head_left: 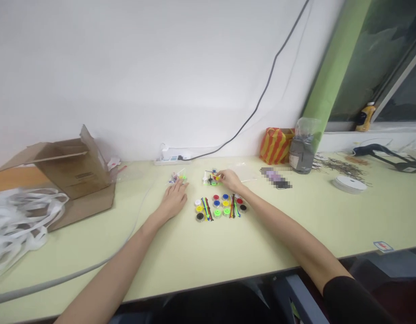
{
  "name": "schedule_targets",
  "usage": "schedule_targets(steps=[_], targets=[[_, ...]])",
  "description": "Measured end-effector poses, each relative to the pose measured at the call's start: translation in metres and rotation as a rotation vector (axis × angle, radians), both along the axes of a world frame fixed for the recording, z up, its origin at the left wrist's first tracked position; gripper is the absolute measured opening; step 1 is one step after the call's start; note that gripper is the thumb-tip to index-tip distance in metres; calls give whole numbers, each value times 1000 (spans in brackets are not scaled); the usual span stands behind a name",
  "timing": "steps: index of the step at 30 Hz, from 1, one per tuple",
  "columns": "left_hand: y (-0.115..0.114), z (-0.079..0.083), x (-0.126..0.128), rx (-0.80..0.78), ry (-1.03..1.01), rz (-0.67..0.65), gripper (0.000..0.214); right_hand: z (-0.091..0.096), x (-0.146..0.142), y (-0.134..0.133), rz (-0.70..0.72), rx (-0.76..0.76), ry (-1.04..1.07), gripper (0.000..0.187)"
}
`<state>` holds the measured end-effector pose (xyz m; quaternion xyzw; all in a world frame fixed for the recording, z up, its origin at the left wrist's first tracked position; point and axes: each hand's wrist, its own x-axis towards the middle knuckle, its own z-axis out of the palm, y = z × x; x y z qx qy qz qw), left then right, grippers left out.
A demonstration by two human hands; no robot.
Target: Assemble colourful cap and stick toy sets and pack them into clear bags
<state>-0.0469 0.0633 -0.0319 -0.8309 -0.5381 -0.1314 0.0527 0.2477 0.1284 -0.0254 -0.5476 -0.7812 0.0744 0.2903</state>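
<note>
My left hand [175, 198] lies with its fingers stretched out at the near edge of a small heap of coloured pieces [173, 178]. My right hand [231, 180] pinches at a second group of small parts [210, 179], with yellow and red showing by its fingertips; what it grips is too small to name. Nearer to me, round clear pots with coloured tops [217, 204] stand in columns. Two bundles of thin coloured sticks [206, 209] lie between those columns, their ends widened.
An open cardboard box [73, 168] and tangled white strapping [22, 220] are at left. A power strip [170, 155] with a dark cable [255, 105] sits by the wall. At right are a striped bag [276, 146], a dark container [300, 155] and a white roll [350, 184].
</note>
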Motion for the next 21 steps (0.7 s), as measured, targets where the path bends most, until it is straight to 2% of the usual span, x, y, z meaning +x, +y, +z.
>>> schedule_targets(steps=[3,6,12,14,16,18,21], targets=[[-9,8,8,41,-24,-30,56,-5,6,-2,-1,36,119,35],[-20,18,18,90,-101,-90,57,1,13,-11,20,85,271,33],[-54,35,47,184,-374,-231,30,44,7,-57,170,237,572,31],[-63,41,59,184,-473,-298,27,55,-1,-76,263,165,655,28],[-68,47,71,152,-575,-356,33,60,-11,-92,381,37,730,25],[-69,54,82,115,-675,-374,38,62,-19,-104,488,-70,803,29],[-67,66,90,53,-815,-390,31,63,-27,-112,599,-157,903,36]])
